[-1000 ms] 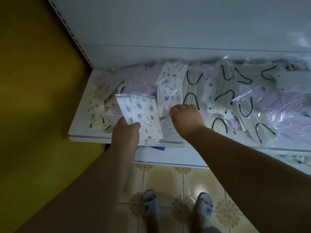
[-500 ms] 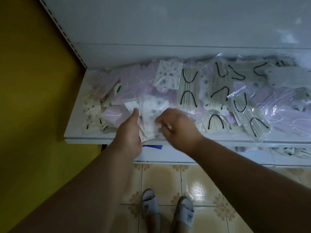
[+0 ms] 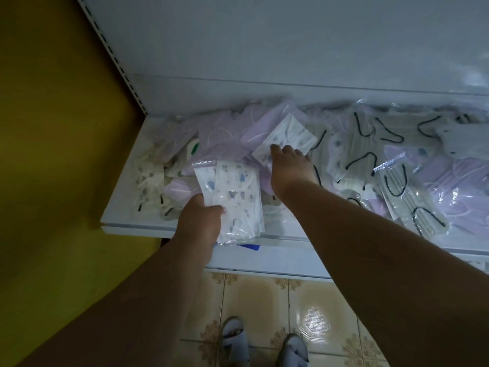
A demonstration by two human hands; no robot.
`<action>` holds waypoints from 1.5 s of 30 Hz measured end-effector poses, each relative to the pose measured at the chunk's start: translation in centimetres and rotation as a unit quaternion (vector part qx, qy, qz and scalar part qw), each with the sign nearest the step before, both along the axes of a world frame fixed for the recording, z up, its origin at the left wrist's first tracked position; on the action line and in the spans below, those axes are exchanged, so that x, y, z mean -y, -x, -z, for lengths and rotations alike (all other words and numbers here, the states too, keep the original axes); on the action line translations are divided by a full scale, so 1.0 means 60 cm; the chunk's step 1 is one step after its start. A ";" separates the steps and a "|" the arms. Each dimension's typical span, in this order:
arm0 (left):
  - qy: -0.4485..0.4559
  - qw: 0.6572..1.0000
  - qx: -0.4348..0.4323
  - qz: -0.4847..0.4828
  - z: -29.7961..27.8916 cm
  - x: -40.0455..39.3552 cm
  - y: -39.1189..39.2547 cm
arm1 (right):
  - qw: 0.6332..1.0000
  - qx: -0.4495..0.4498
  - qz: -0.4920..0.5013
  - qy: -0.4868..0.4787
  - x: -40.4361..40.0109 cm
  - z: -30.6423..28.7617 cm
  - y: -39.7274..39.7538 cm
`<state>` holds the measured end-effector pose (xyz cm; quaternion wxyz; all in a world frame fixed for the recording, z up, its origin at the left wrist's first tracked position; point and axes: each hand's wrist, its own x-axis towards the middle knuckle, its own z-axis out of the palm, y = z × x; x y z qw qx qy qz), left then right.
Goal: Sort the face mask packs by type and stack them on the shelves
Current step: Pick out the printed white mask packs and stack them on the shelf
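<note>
Right hand [image 3: 289, 165] has left the held bundle and reaches far, fingers landing on another patterned mask pack [image 3: 287, 137]; left hand [image 3: 199, 221] grips the patterned stack [image 3: 232, 197], collecting that type.

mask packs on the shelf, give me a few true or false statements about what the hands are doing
1. The left hand holds a bunch of printed packs. True.
2. The right hand rests on a grey pack with black loops. False: it reaches a white printed pack lying on the lilac packs.
3. The held packs are lilac. False: they are white with small blue prints.
4. Grey packs with black ear loops lie right of the right hand. True.
5. The shelf is white. True.
</note>
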<state>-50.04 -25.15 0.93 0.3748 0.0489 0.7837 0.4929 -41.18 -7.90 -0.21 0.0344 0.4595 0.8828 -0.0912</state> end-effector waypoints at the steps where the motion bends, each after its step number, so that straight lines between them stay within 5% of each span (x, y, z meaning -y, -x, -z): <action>1: -0.001 1.000 0.005 -0.002 -0.001 0.000 -0.002 | 1.000 0.008 -0.009 -0.017 0.004 0.007 -0.008; 5: -0.005 1.000 0.026 -0.004 -0.002 -0.002 -0.014 | 0.997 0.040 -0.059 -0.006 0.024 0.026 -0.049; 12: 0.003 1.000 0.007 -0.002 0.003 -0.007 -0.029 | 0.998 -0.046 -0.020 0.041 0.031 0.029 -0.080; 17: -0.004 1.000 0.001 0.008 0.003 -0.007 -0.032 | 0.999 0.006 -0.029 0.015 0.032 0.037 -0.088; 21: -0.014 1.000 0.019 0.012 0.001 -0.008 -0.029 | 0.985 -0.164 0.050 0.014 0.040 0.021 -0.095; 26: -0.023 0.996 0.088 0.011 -0.024 -0.010 -0.033 | 0.906 -0.415 0.079 0.027 0.116 -0.035 -0.120; 31: -0.055 0.985 0.166 -0.006 -0.044 0.017 -0.061 | 0.919 -0.377 -0.027 0.111 0.215 -0.051 -0.180; 36: -0.102 0.972 0.211 0.023 -0.066 0.067 -0.125 | 0.909 -0.344 -0.025 0.235 0.258 -0.077 -0.239; 41: -0.138 0.978 0.152 0.036 -0.103 0.135 -0.239 | 0.920 -0.353 0.060 0.159 0.294 -0.129 -0.333; 43: -0.144 0.980 0.137 0.036 -0.131 0.164 -0.306 | 0.880 -0.393 0.160 0.213 0.311 -0.158 -0.386; 45: -0.154 0.979 0.123 0.044 -0.162 0.186 -0.381 | 0.780 -0.467 0.254 0.329 0.325 -0.192 -0.449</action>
